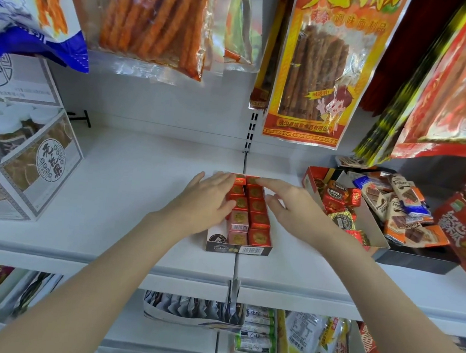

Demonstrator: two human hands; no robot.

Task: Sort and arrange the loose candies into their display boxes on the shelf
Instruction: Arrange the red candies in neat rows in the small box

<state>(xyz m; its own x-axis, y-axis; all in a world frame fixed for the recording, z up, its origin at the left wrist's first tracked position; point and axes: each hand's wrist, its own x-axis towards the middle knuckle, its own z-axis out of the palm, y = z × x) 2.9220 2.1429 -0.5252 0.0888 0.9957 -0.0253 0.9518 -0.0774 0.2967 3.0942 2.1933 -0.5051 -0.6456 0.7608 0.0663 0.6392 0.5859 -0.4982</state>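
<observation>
At frame centre on the shelf, the box of 2 candy rows could skid or rows buckle if the flat, empty left hand and right hand press unevenly.

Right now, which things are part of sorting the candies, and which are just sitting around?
Part of the job:
- small display box
- red square candies and pink ones in it
- tray of mixed loose candies
- left hand, right hand

Just sitting around:
- hanging snack-stick bags
- grey carton
- packets on the lower shelf
</observation>
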